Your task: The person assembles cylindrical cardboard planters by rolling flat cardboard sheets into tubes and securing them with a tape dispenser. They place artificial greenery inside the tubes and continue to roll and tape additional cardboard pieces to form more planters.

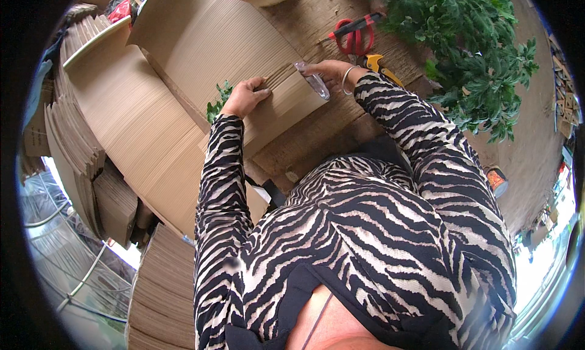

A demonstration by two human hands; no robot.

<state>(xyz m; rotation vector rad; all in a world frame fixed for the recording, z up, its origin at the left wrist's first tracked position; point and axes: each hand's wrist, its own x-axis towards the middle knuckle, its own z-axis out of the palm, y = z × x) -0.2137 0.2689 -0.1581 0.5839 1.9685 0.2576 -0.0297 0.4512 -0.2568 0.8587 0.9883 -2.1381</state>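
Observation:
A brown cardboard sheet (283, 109) is folded over on the wooden table (298, 12) in front of me. My left hand (245, 98) grips the folded cardboard, thumb and fingers close together at its upper edge. Green leaves (219, 100) stick out beside that wrist; the rest of the plant is hidden under the cardboard. In my right hand (332, 73) is a shiny, see-through roll of tape (315, 85), held at the right end of the fold. The fingers curl round its upper side, and a bangle (347, 80) circles the wrist.
Red-handled scissors (355, 40), a black and red pen-like tool (353, 26) and yellow-handled pruners (382, 67) lie right of my right hand. Leafy cut stems (481, 51) pile up at the far right. Large cardboard sheets (140, 106) and cardboard stacks (76, 130) fill the left.

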